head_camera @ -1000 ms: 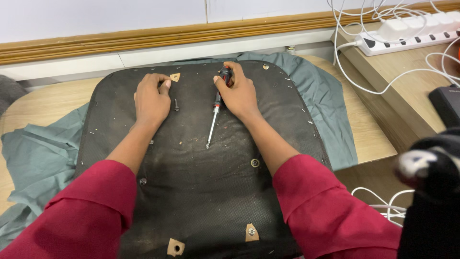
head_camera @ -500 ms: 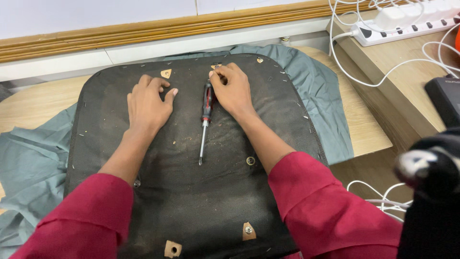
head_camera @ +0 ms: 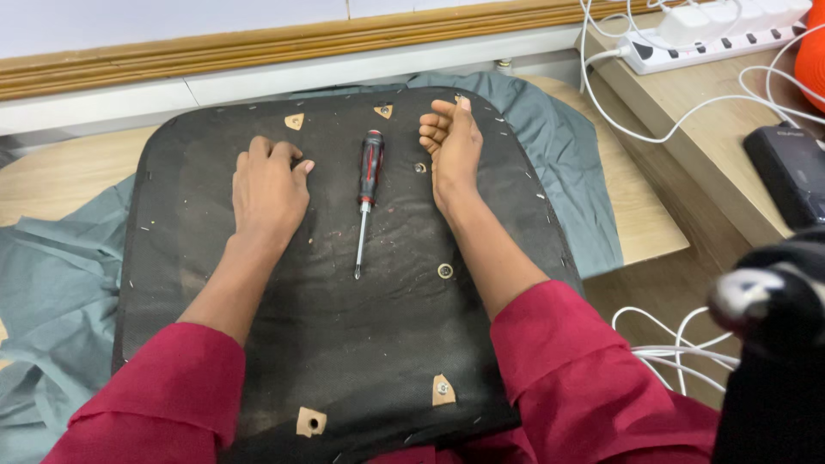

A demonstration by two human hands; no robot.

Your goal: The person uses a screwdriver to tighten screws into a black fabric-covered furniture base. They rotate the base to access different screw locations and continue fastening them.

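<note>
fingers of the left hand (head_camera: 268, 191) are curled loosely together, knuckles up, resting on the black seat panel (head_camera: 344, 344) and gripping nothing. fingers of the right hand (head_camera: 453, 148) are bent inward toward the palm, the hand standing on its edge on the panel, also holding nothing. between the two hands lies a screwdriver (head_camera: 368, 193) with a red and black handle, touched by neither hand, its handle pointing away from the person and its thin shaft pointing back toward them. a small metal screw (head_camera: 420, 167) sits just beside the right hand. tan triangular patches (head_camera: 295, 121) mark the panel near its corners, and a round metal fitting (head_camera: 444, 271) shows near the right forearm. under the panel a grey-green cloth (head_camera: 51, 283) spreads over the wooden surface (head_camera: 60, 172). off to the right sit a white power strip (head_camera: 713, 39) with white cables (head_camera: 687, 112).
</note>
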